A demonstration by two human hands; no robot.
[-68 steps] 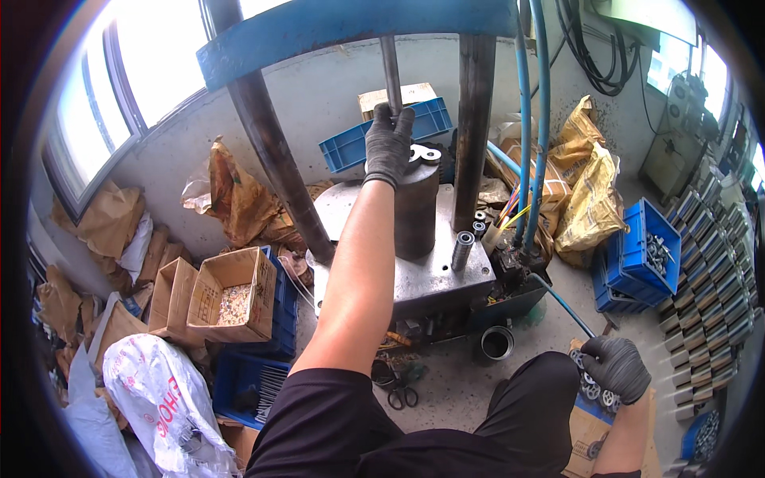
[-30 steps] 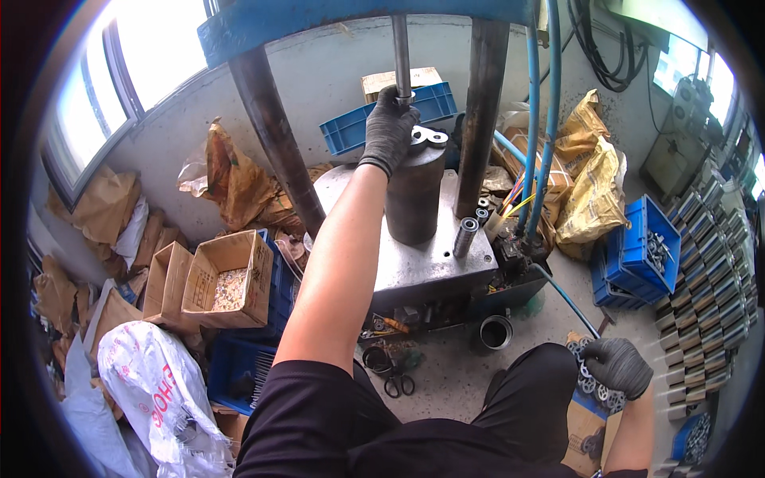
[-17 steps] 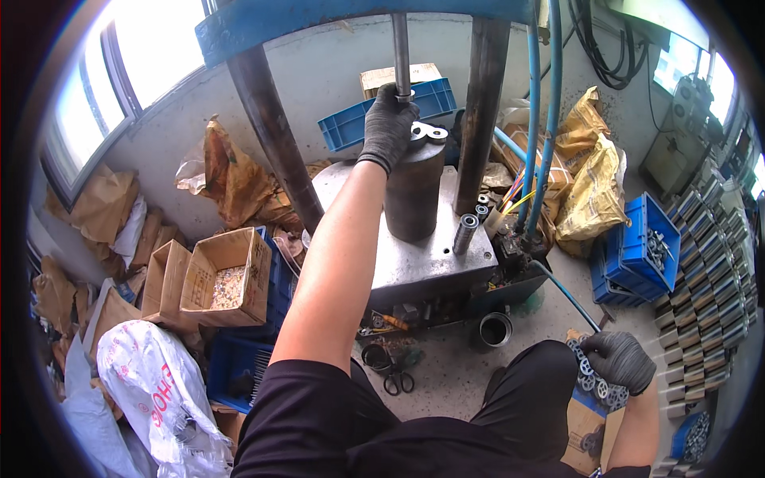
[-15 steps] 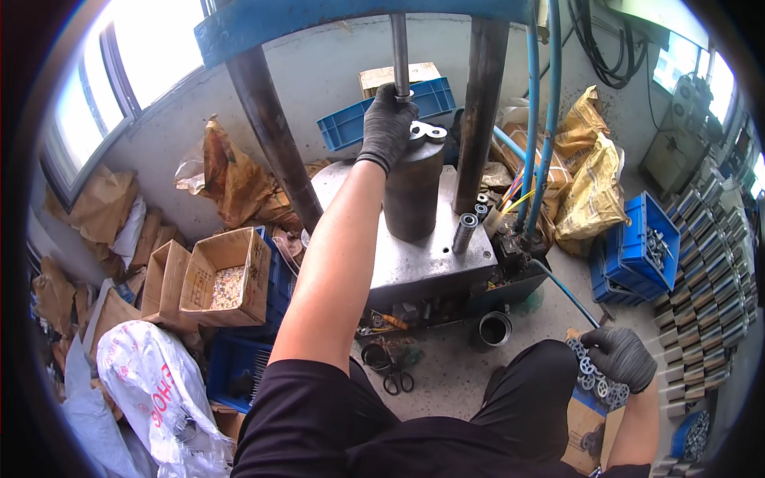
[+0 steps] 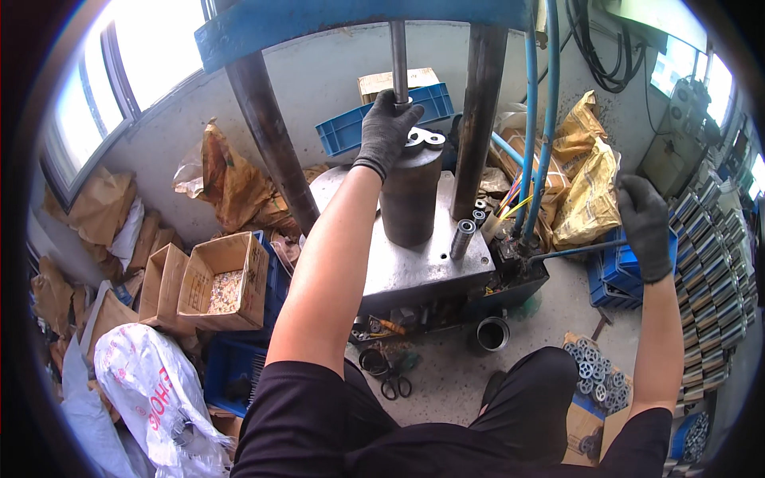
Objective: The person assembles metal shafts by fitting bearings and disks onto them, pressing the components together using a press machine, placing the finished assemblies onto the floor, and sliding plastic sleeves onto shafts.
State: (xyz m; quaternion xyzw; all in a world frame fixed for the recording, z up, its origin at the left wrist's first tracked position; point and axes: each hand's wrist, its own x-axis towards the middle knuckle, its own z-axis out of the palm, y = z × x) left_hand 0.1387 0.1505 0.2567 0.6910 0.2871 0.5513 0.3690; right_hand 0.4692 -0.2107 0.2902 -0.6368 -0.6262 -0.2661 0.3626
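Your right hand [image 5: 644, 225] has made the big move: half a second ago it hung low beside your knee, over the box of round metal parts [image 5: 588, 368], and now it is raised well above that box, clenched around the end of the thin lever rod [image 5: 570, 252] that runs leftward from it to the base of the hydraulic press [image 5: 414, 267]. The blue crate [image 5: 620, 271] sits just below that hand.

Your left hand [image 5: 388, 129] has stayed where it was, gloved fingers resting on top of the dark steel cylinder [image 5: 409, 195], against the flat lobed metal plate [image 5: 422, 139] lying there, with the vertical ram rod [image 5: 398, 49] rising directly behind it. Whether it pinches the plate or only presses on it cannot be told.

Right of that hand and lower, small steel sleeves [image 5: 462, 237] stand on the press bed as before.
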